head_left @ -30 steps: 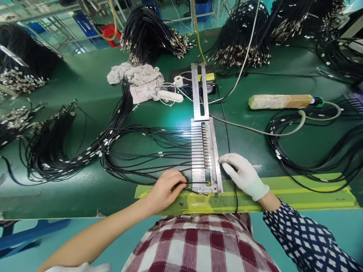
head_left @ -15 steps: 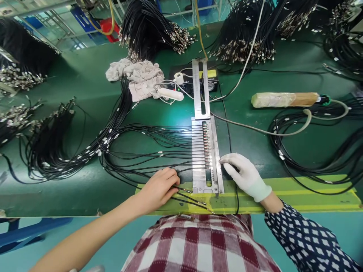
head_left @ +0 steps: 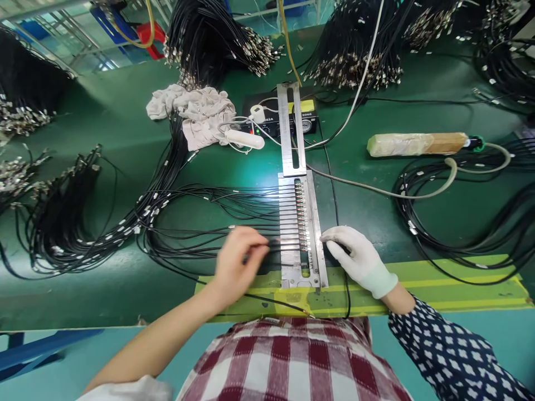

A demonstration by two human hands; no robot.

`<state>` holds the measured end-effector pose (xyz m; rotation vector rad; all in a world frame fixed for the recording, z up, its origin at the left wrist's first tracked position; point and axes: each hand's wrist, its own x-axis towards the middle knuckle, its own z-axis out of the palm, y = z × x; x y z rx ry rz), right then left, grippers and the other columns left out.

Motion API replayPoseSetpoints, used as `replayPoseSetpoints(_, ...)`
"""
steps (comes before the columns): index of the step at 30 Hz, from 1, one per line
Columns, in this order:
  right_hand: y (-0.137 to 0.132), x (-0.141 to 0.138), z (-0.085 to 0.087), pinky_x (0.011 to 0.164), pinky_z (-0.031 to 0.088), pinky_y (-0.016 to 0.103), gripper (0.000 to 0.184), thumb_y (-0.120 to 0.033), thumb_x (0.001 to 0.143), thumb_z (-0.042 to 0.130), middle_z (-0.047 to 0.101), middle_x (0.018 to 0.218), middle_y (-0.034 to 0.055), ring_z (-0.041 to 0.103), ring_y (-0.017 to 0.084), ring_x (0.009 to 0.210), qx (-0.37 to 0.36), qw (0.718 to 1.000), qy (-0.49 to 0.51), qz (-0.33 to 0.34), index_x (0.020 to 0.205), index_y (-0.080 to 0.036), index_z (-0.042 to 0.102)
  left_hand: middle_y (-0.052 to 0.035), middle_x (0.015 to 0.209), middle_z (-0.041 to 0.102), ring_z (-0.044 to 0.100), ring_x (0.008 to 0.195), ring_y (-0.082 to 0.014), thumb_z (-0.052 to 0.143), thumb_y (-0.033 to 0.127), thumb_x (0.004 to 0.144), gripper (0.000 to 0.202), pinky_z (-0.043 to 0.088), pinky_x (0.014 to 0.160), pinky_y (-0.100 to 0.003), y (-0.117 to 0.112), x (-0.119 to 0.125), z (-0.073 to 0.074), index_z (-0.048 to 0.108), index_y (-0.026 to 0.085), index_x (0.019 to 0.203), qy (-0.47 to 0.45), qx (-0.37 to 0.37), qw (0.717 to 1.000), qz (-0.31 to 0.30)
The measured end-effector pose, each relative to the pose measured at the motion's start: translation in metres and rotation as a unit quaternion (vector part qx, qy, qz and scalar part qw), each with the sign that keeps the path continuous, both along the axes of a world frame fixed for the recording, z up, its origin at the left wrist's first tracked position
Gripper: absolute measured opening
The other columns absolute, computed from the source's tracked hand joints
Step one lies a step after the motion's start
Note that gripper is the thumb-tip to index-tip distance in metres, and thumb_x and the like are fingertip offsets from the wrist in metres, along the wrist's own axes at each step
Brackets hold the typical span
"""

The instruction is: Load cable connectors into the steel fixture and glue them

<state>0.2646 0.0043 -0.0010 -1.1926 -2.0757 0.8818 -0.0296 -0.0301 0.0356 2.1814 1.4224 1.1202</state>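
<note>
A slotted metal fixture [head_left: 289, 270] lies on the bench, with a row of black cables [head_left: 251, 192] laid side by side across it. Their metal ends [head_left: 300, 209] sit along its slot. My bare left hand [head_left: 236, 264] is closed in a pinch at the fixture's left side, on a black cable whose end is hard to make out. My right hand [head_left: 355, 256], in a white glove, has its fingers bent against the fixture's right edge and grips it there. One loose cable [head_left: 280, 302] lies below my left hand on the yellow-green tape.
A slotted metal bar [head_left: 286, 131] extends beyond the fixture, over a black control box [head_left: 308, 125]. White gloves [head_left: 207, 114] and a white handpiece [head_left: 244, 139] lie to its left. A wrapped handle [head_left: 418, 145] is at right. Cable bundles [head_left: 213, 39] stand behind.
My left hand has lifted and moved up from the loose cable ends to the cable row. Fewer loose ends show on the tape. My right hand stays at the fixture's edge.
</note>
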Motion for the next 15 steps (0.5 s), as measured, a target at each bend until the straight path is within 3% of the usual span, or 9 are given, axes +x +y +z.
replayPoseSetpoints(2,0.000,0.000,0.001,0.091,0.054,0.043,0.020,-0.033,0.099,0.049,0.072,0.106,0.0061,0.067,0.024,0.100,-0.001,1.000,-0.002,-0.002,0.100,-0.024,0.068,-0.0054,0.097,0.059,0.058,0.091,-0.0152,0.054,0.013,0.096,0.011,0.053,0.079,-0.027,-0.005,0.017,-0.012,0.061,0.019,0.102,0.044,-0.065,0.991,-0.109)
replayPoseSetpoints(4,-0.001,0.000,0.001,0.090,0.054,0.042,0.019,-0.032,0.099,0.050,0.072,0.105,0.0060,0.067,0.024,0.100,0.001,1.000,-0.001,-0.002,0.100,-0.024,0.067,-0.0061,0.096,0.060,0.060,0.088,-0.0141,0.050,0.013,0.098,0.014,0.053,0.078,-0.026,-0.008,0.024,-0.021,0.062,0.018,0.103,0.040,-0.114,0.980,-0.161)
replayPoseSetpoints(9,0.000,0.000,0.000,0.089,0.054,0.041,0.018,-0.030,0.099,0.050,0.072,0.103,0.0054,0.066,0.023,0.098,0.006,1.000,0.001,0.000,0.100,-0.024,0.067,-0.0045,0.089,0.062,0.061,0.080,-0.0126,0.052,0.016,0.099,0.017,0.052,0.071,-0.023,-0.004,0.013,-0.027,0.066,0.018,0.108,0.023,-0.131,0.980,-0.151)
replayPoseSetpoints(15,0.000,0.000,-0.001,0.089,0.054,0.042,0.017,-0.030,0.099,0.051,0.072,0.104,0.0052,0.066,0.023,0.099,0.005,1.000,0.000,-0.002,0.100,-0.025,0.067,-0.0058,0.085,0.063,0.061,0.074,-0.0132,0.044,0.014,0.100,0.026,0.051,0.066,-0.022,0.007,0.013,-0.029,0.065,0.015,0.116,0.105,-0.096,0.967,-0.211)
